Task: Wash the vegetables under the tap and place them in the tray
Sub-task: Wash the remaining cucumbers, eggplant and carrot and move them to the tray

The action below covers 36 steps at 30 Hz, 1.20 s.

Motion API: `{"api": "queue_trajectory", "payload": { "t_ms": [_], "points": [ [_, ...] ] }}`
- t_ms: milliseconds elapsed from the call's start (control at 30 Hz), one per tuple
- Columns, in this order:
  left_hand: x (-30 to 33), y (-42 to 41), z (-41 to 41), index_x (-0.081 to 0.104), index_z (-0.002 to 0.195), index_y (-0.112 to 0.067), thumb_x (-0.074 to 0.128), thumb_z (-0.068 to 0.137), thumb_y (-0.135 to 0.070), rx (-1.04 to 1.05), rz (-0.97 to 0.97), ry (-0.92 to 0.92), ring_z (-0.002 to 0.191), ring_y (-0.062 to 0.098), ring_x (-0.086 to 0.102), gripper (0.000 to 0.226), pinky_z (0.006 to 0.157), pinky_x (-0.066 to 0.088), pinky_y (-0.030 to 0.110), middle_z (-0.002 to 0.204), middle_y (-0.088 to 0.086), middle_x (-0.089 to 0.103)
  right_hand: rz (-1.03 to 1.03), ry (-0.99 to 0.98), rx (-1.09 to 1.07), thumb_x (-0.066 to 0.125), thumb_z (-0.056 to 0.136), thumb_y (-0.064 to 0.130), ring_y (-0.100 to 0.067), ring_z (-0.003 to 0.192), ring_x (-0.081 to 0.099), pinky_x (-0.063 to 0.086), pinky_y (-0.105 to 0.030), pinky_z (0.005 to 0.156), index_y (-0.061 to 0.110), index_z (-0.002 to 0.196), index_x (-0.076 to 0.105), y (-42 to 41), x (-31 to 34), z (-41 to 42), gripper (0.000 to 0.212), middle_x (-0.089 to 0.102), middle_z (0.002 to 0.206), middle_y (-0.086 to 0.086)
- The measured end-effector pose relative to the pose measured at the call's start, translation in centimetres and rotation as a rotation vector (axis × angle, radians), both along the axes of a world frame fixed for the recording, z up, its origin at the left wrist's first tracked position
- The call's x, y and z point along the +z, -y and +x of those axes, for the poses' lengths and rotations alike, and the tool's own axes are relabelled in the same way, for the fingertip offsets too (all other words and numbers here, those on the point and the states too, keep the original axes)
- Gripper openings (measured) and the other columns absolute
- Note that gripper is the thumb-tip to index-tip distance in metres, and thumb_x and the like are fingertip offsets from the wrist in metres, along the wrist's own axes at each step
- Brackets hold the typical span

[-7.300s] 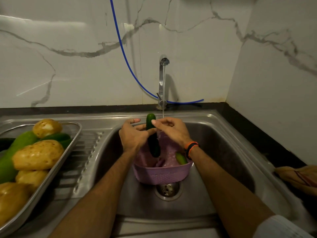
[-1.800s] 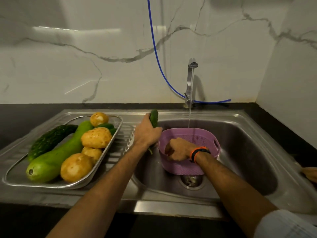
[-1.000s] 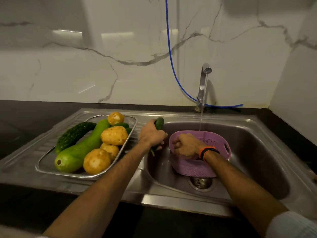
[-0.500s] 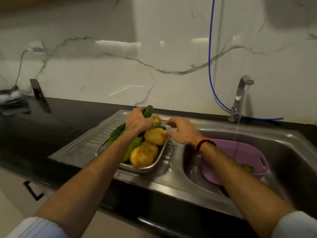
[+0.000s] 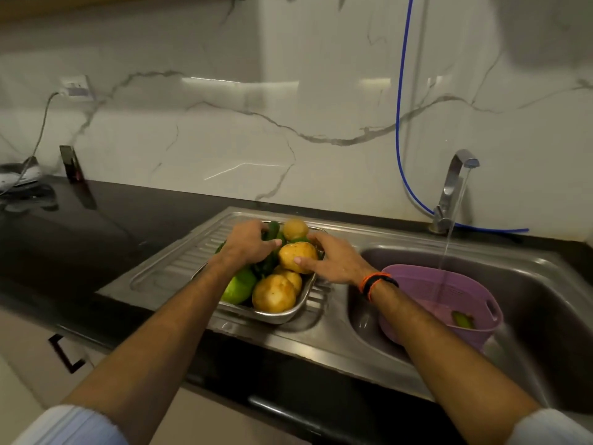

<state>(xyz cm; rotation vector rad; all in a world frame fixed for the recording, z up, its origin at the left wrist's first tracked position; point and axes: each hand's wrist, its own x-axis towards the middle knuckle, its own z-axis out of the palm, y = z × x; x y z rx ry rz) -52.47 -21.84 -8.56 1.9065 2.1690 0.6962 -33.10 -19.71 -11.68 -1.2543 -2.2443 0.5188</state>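
A steel tray [image 5: 290, 316] on the sink's draining board holds several potatoes [image 5: 274, 293], a light green gourd [image 5: 239, 289] and dark green vegetables. My left hand [image 5: 247, 244] lies over the tray with its fingers curled round a dark green cucumber [image 5: 273, 227], which rests among the vegetables. My right hand [image 5: 333, 258] grips the upper potato [image 5: 296, 256], thumb on its front and fingers over its back. In the sink basin, water from the tap [image 5: 455, 187] runs into a purple basket [image 5: 449, 303] that holds one small green vegetable [image 5: 462, 320].
The steel sink [image 5: 545, 284] fills the right side. A black counter [image 5: 80, 226] stretches left, with a dark phone [image 5: 69, 162] leaning on the marble wall and a wired object [image 5: 19, 175] at the far left. A blue hose [image 5: 399, 123] hangs behind the tap.
My left hand has lowered the cucumber from above the tray down among the vegetables. My right hand has closed round the upper potato. The view has moved closer.
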Motion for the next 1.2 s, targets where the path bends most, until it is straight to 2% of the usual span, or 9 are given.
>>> {"api": "queue_trajectory", "payload": {
  "t_ms": [167,333,533,667,767,900,967,1067,1200],
  "points": [
    [1.3,-0.2,1.7,0.054,0.138,-0.012,0.075,0.087,-0.036,-0.002,0.030,0.036,0.126,0.026,0.055,0.060,0.103,0.045,0.036,0.138,0.008,0.059,-0.005,-0.059,-0.063,0.070,0.084,0.049,-0.020,0.125,0.053,0.044,-0.035,0.104,0.017,0.140,0.045,-0.1,1.3,2.2,0.070,0.054,0.139,-0.005],
    [2.2,-0.7,5.9,0.055,0.138,-0.014,0.076,0.087,-0.030,-0.121,0.123,0.108,0.126,0.022,0.054,0.057,0.102,0.046,0.034,0.139,0.005,0.057,-0.038,-0.130,-0.161,0.078,0.080,0.039,-0.018,0.120,0.057,0.046,-0.033,0.104,0.014,0.137,0.048,-0.3,2.7,7.6,0.069,0.058,0.133,-0.005],
    [-0.4,-2.7,13.6,0.060,0.131,-0.014,0.076,0.086,-0.027,-0.243,0.078,0.150,0.121,0.021,0.059,0.050,0.104,0.047,0.032,0.134,0.005,0.062,-0.078,-0.097,-0.313,0.078,0.082,0.028,-0.016,0.105,0.062,0.049,-0.024,0.093,0.010,0.130,0.054,0.0,1.7,16.2,0.057,0.062,0.119,-0.004],
    [-3.6,-4.1,18.6,0.064,0.127,-0.015,0.078,0.084,-0.030,-0.322,-0.014,0.141,0.114,0.020,0.063,0.047,0.098,0.048,0.030,0.126,0.004,0.066,-0.193,-0.039,-0.429,0.077,0.082,0.023,-0.013,0.092,0.062,0.047,-0.019,0.078,0.011,0.125,0.057,-0.2,-1.3,21.2,0.049,0.063,0.107,-0.001],
    [-6.4,-5.2,21.9,0.068,0.121,-0.016,0.079,0.082,-0.029,-0.384,-0.094,0.089,0.110,0.018,0.065,0.042,0.093,0.047,0.024,0.120,0.003,0.070,-0.244,0.053,-0.500,0.078,0.081,0.027,-0.010,0.088,0.063,0.046,-0.018,0.076,0.016,0.122,0.060,-0.6,-3.8,23.9,0.046,0.067,0.104,0.002],
    [-9.9,-7.1,25.5,0.068,0.119,-0.016,0.076,0.082,-0.030,-0.447,-0.227,-0.016,0.112,0.019,0.064,0.040,0.101,0.049,0.030,0.122,0.004,0.069,-0.322,0.143,-0.533,0.073,0.082,0.025,-0.019,0.092,0.066,0.055,-0.032,0.085,0.013,0.117,0.063,-1.6,-7.6,25.5,0.038,0.070,0.099,-0.002],
    [-11.2,-8.0,27.0,0.069,0.119,-0.013,0.073,0.084,-0.035,-0.486,-0.273,-0.098,0.112,0.021,0.064,0.041,0.101,0.049,0.033,0.119,0.004,0.070,-0.354,0.214,-0.497,0.069,0.084,0.024,-0.025,0.101,0.065,0.052,-0.038,0.092,0.010,0.118,0.065,-2.0,-8.7,25.8,0.036,0.071,0.106,-0.008],
    [-13.6,-9.5,28.9,0.068,0.119,-0.012,0.070,0.087,-0.042,-0.487,-0.342,-0.185,0.113,0.025,0.063,0.044,0.100,0.049,0.036,0.121,0.007,0.069,-0.403,0.291,-0.482,0.066,0.087,0.025,-0.027,0.114,0.058,0.047,-0.035,0.097,0.012,0.123,0.063,-2.9,-9.7,26.5,0.039,0.065,0.122,-0.009],
    [-16.0,-11.5,30.0,0.058,0.132,-0.012,0.058,0.089,-0.064,-0.478,-0.508,-0.315,0.124,0.034,0.055,0.068,0.104,0.045,0.040,0.137,0.012,0.058,-0.417,0.335,-0.481,0.065,0.084,0.029,-0.029,0.112,0.058,0.048,-0.034,0.090,0.013,0.120,0.063,-4.1,-10.7,26.7,0.039,0.062,0.125,-0.012]
  ]
}}
